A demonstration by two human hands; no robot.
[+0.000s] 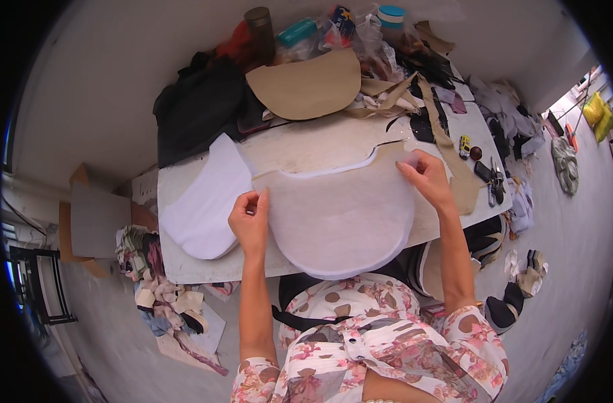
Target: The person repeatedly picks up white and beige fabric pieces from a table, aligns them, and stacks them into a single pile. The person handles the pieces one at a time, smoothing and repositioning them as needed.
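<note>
Between my hands a half-round fabric piece [340, 215] is stretched over the table's near edge, its curved side toward me. It looks pale grey-beige, with a white layer along its rim and tan showing at its upper corners. My left hand [251, 218] pinches its left edge near the upper corner. At the upper right corner, my right hand [427, 176] grips it between thumb and fingers. To the left lies a white curved fabric stack [209, 208], close to my left hand. What lies under the held piece is hidden.
The pale table [192, 269] bears black cloth [199, 107], a tan half-round piece [310, 87] and bags at the back. On the right are tan strips [447, 148], scissors [498, 181] and a small yellow object [464, 146]. Fabric scraps [179, 302] lie on the floor at left.
</note>
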